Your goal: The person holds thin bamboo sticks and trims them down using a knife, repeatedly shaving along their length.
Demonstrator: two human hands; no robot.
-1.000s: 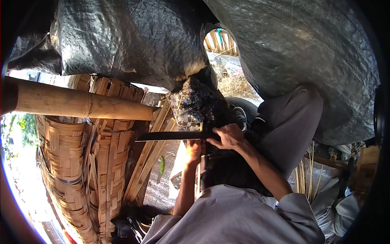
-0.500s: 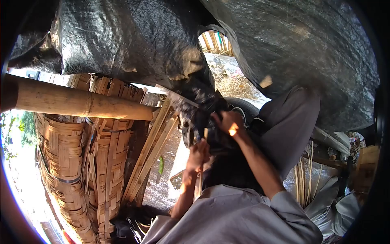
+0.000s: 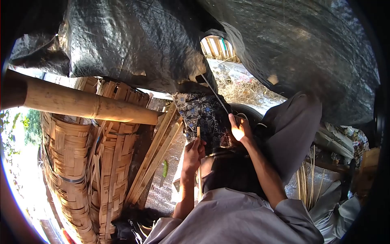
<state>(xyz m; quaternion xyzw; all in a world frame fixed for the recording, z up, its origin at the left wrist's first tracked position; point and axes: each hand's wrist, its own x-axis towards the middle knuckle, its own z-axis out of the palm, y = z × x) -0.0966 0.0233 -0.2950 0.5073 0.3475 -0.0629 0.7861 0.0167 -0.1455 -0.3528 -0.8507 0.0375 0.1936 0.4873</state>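
Note:
My left hand is closed round a thin pale strip, whose upper end sticks out above the fingers and whose lower part runs down towards my shirt. To its right, my right hand grips a long knife; the handle is hidden in the fingers. The blade slants up and to the left, seen nearly edge-on, and is apart from the strip. Behind the hands lies a dark patterned cloth over the lap area.
Tall woven bamboo baskets stand at the left beneath a thick bamboo pole. Wooden slats lean beside them, near a green pod-like object. Dark plastic sheeting hangs above. Thin sticks stand at the right.
The knife was level across the strip, then swept up and away; its blade now points up-left. My right hand has moved slightly right and turned. My left hand still grips the strip.

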